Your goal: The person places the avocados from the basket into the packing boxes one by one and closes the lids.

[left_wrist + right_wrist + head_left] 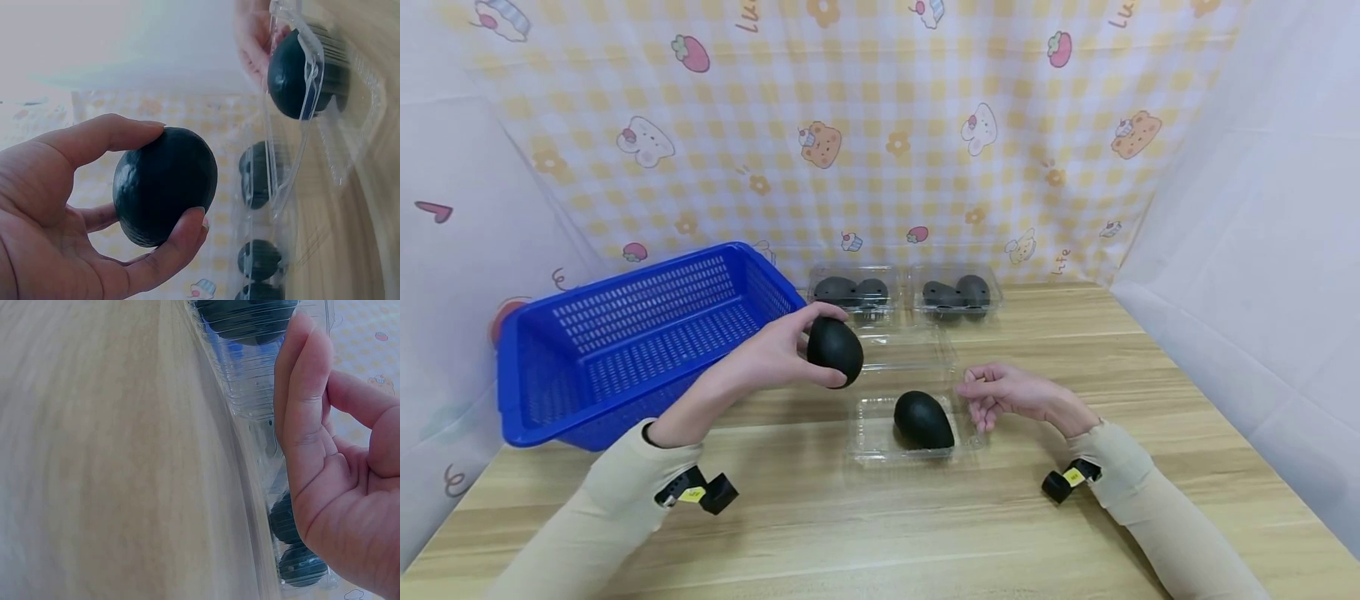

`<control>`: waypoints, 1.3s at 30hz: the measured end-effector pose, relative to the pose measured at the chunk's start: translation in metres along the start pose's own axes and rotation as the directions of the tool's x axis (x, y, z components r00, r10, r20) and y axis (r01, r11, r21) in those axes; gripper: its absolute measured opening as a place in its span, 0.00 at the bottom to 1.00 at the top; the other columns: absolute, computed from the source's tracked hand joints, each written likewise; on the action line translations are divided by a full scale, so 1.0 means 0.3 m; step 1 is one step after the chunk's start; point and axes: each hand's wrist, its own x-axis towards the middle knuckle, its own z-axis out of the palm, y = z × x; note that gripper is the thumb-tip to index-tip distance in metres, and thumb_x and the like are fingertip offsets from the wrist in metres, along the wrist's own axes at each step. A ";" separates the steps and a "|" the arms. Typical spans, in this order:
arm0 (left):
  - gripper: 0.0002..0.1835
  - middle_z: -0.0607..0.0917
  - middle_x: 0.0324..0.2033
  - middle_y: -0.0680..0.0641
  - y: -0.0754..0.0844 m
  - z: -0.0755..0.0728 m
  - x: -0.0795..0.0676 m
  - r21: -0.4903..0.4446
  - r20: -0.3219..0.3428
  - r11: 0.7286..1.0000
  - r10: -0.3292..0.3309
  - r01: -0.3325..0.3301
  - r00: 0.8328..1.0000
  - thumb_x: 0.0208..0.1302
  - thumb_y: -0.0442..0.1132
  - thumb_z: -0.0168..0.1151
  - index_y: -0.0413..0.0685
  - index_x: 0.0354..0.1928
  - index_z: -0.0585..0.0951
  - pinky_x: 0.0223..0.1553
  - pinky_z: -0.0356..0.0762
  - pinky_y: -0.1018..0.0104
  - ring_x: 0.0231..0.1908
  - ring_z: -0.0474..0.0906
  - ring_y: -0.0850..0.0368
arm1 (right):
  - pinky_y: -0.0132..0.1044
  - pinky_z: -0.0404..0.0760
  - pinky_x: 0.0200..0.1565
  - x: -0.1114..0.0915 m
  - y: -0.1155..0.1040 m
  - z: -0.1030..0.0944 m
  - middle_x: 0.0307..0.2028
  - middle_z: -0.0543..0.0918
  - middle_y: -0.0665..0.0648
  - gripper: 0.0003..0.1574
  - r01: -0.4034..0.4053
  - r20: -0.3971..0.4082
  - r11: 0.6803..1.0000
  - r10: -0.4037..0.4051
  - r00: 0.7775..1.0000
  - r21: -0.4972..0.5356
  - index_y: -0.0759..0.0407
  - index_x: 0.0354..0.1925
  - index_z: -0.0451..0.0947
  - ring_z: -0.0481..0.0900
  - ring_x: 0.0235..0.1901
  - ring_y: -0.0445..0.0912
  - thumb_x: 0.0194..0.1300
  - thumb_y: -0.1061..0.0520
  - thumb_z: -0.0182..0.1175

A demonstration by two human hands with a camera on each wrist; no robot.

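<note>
My left hand [778,350] grips a dark avocado [836,352] between thumb and fingers, above the table and left of an opened clear plastic box [871,433]. A second dark avocado [922,420] lies in the right part of that box, its narrow end toward the lower right. At the box's right side, my right hand [1018,393] holds the edge with thumb and fingertips close together. In the right wrist view the fingers [306,394] lie against the clear wall; the exact contact is partly hidden. The box's lid [902,346] is folded back, away from me.
A blue plastic basket [625,367] stands on the left, behind my left forearm. At the back, two closed clear boxes, one on the left [853,292] and one on the right [955,292], hold dark avocados. A patterned curtain [895,167] hangs behind the wooden table [925,533].
</note>
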 end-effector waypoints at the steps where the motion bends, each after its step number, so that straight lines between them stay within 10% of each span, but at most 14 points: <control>1: 0.40 0.78 0.55 0.40 -0.001 0.007 0.003 0.005 0.002 1.000 0.001 -0.001 1.000 0.53 0.40 0.78 0.59 0.68 0.70 0.51 0.78 0.47 0.46 0.84 0.47 | 0.31 0.83 0.29 0.000 0.000 0.000 0.25 0.84 0.56 0.14 -0.001 0.000 1.000 0.001 1.000 0.001 0.59 0.32 0.68 0.85 0.25 0.46 0.79 0.59 0.50; 39: 0.38 0.78 0.57 0.44 -0.021 0.215 0.081 0.062 0.180 0.993 0.092 -0.105 0.979 0.49 0.40 0.79 0.49 0.64 0.74 0.51 0.77 0.56 0.50 0.77 0.50 | 0.31 0.83 0.28 -0.003 -0.006 0.009 0.24 0.83 0.56 0.14 0.001 -0.011 1.000 -0.001 1.000 -0.010 0.59 0.31 0.67 0.84 0.24 0.45 0.79 0.59 0.51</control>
